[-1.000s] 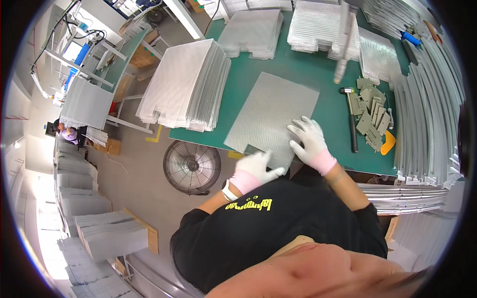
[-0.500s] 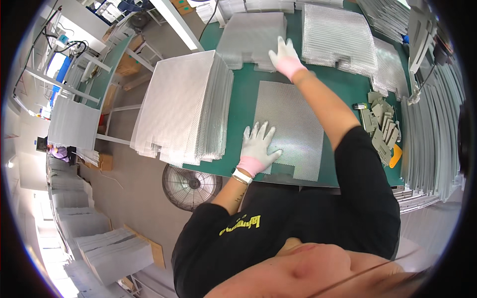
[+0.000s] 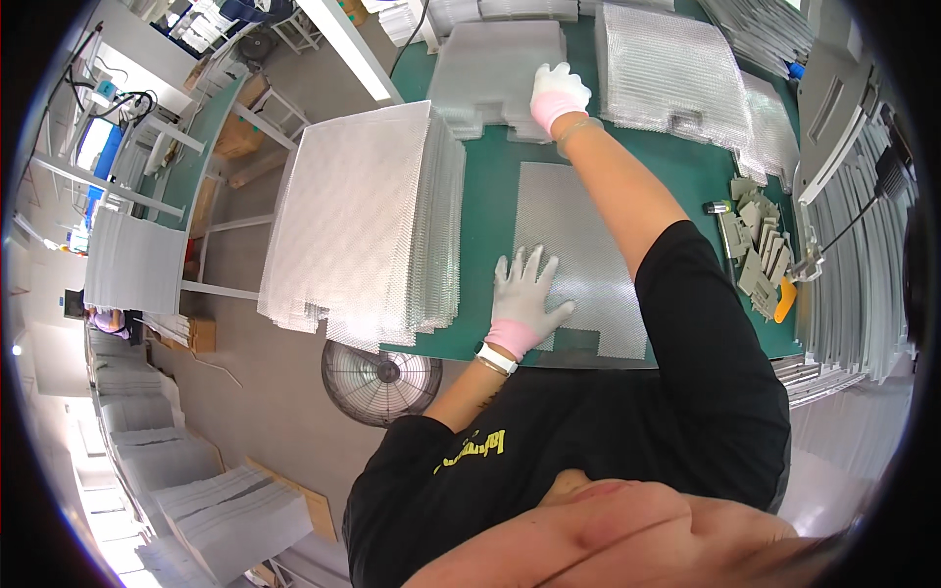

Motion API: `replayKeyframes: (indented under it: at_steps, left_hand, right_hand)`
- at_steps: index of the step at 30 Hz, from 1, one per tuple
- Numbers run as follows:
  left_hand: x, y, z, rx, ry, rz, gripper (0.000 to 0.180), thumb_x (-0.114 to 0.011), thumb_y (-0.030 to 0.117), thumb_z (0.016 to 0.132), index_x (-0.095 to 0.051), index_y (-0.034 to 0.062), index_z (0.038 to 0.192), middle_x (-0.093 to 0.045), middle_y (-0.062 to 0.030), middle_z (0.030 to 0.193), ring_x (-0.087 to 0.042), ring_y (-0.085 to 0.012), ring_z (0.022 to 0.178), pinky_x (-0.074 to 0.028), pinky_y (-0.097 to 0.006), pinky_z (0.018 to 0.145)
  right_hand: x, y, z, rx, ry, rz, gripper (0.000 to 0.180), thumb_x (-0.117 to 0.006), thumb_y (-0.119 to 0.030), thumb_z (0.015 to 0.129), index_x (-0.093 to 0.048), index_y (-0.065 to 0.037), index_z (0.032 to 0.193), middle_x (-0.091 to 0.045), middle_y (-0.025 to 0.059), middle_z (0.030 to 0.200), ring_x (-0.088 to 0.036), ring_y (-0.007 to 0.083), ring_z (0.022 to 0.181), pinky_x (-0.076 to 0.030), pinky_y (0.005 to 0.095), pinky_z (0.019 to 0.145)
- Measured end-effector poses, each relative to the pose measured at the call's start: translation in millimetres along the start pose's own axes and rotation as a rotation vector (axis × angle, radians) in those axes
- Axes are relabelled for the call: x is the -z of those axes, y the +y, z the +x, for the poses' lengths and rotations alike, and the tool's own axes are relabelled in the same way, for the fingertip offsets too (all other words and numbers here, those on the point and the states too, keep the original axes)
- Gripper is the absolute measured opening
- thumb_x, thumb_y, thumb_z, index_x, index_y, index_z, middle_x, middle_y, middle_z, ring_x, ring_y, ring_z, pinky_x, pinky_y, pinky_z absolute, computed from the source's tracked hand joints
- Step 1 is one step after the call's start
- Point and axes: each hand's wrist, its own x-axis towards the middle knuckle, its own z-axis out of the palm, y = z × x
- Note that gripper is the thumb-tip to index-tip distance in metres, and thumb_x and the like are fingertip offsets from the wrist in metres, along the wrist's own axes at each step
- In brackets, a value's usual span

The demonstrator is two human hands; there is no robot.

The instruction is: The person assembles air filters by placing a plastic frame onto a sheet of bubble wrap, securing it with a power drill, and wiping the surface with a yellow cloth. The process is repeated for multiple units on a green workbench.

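A translucent, finely patterned plastic sheet (image 3: 588,225) with a notched near edge lies on the green table in front of me. My left hand (image 3: 524,299), in a white glove with a pink cuff, rests on the sheet's left part with fingers spread. My right hand (image 3: 560,93), gloved alike, reaches to the right edge of a far stack of clear sheets (image 3: 497,73). Its fingers are curled in, and whatever may be inside them is hidden. To the left stands a tall stack of whitish notched sheets (image 3: 353,206).
Another sheet stack (image 3: 671,73) sits at the far right. Grey flat pieces (image 3: 760,245), a small dark cylinder (image 3: 718,208) and an orange-yellow tool (image 3: 785,300) lie at the green table's (image 3: 480,225) right side. A floor fan (image 3: 384,375) stands by the near left corner.
My right hand's fingers have gone from stretched out to curled, at nearly the same place by the far stack. My left hand stays spread on the sheet. The whole view has shifted slightly.
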Motion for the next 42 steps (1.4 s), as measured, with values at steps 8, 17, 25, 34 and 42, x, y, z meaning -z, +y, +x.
replayKeyframes:
  at_steps: [8,17,25,34,42]
  left_hand:
    - [-1.2,-1.0,-0.6,-0.002,0.014,-0.009,0.081,-0.06,0.057,0.087,-0.041,0.0112,0.151,-0.031,-0.0172,0.159,-0.023,-0.038,0.149,-0.012,-0.054,0.122]
    - [-3.4,-0.5,1.3,-0.017,0.034,-0.006,0.079,-0.06,0.057,0.086,-0.044,0.0106,0.148,-0.033,-0.0179,0.158,-0.026,-0.0388,0.148,-0.014,-0.055,0.121]
    - [-7.1,-2.8,0.6,-0.013,0.046,-0.014,0.078,-0.06,0.056,0.087,-0.045,0.0102,0.148,-0.033,-0.0184,0.158,-0.027,-0.0394,0.147,-0.015,-0.056,0.121]
    - [-9.0,-1.3,1.6,-0.036,0.078,-0.034,0.079,-0.06,0.056,0.087,-0.044,0.0098,0.148,-0.034,-0.0186,0.157,-0.027,-0.0394,0.147,-0.014,-0.056,0.121]
    - [-3.2,-6.2,-3.0,0.0,0.274,-0.317,0.074,-0.06,0.047,0.089,-0.042,0.007,0.149,-0.033,-0.0174,0.158,-0.019,-0.04,0.151,-0.006,-0.056,0.122]
  right_hand:
    - [8.3,-16.1,-18.1,-0.176,-0.188,0.139,0.066,-0.069,-0.038,0.083,-0.05,-0.012,0.141,-0.043,0.0166,0.149,-0.044,0.0316,0.137,-0.034,0.0594,0.11]
    - [11.6,-27.4,-10.1,-0.119,-0.186,-0.036,0.084,-0.07,-0.047,0.081,-0.038,-0.013,0.151,-0.029,0.0179,0.159,-0.038,0.0333,0.142,-0.029,0.0626,0.113]
    - [63.0,-13.4,10.2,0.007,-0.069,0.033,0.074,-0.062,-0.042,0.082,-0.044,-0.01,0.147,-0.034,0.0208,0.154,-0.046,0.0336,0.134,-0.028,0.0666,0.11]
    - [116.2,27.5,38.6,0.336,0.95,0.715,0.095,-0.078,-0.025,0.072,-0.032,0.007,0.148,-0.036,0.0356,0.146,-0.035,0.0471,0.138,-0.029,0.0488,0.117]
    - [148.8,77.5,-111.1,0.42,0.862,1.128,0.077,-0.075,-0.016,0.078,-0.041,0.001,0.144,-0.047,0.0194,0.14,-0.046,0.0355,0.13,-0.038,0.0427,0.111]
